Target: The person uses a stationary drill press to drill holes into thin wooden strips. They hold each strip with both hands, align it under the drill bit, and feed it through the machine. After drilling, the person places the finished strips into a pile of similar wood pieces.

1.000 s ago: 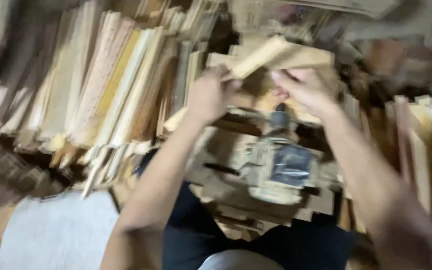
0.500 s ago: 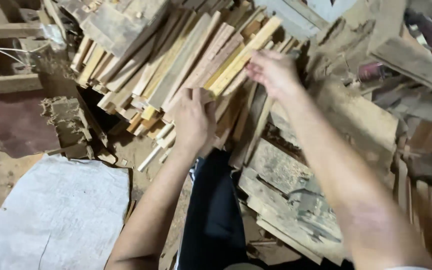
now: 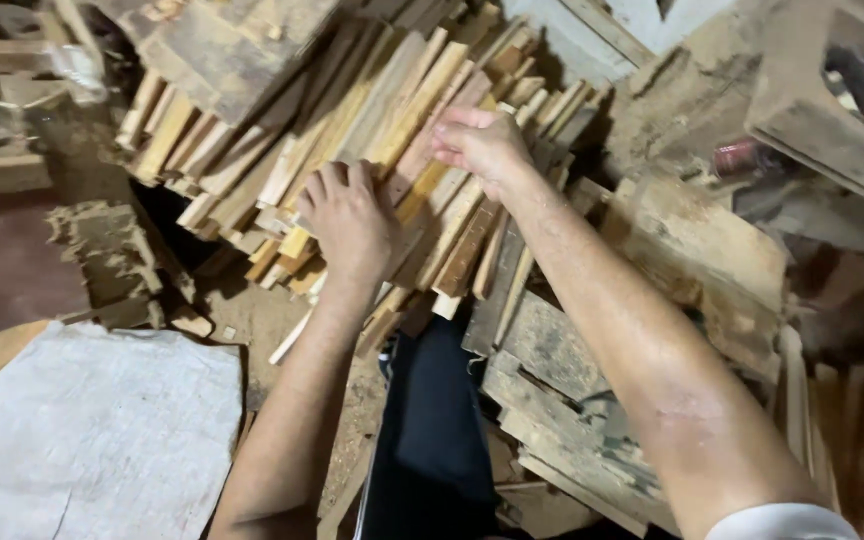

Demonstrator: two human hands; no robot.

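Your left hand (image 3: pixel 347 218) lay flat, fingers spread, on heap of pale yellow and brown wooden slats (image 3: pixel 352 130); half second before, it hovered lower. Your right hand (image 3: pixel 480 143) pinched end of one yellowish slat (image 3: pixel 422 100) in heap, where before it carried slat in air. White woven sack (image 3: pixel 82 430) lay lower left.

The pale wooden block that was gripped between both hands a second ago is no longer held. The left hand (image 3: pixel 350 222) has been laid flat on the pile of wooden slats (image 3: pixel 372 130), toward 10 o'clock from the dark trouser leg (image 3: pixel 432 420). The right hand (image 3: pixel 480 145) has been lowered onto slat tops at 12 o'clock. The grey machine seen earlier has been lost from view
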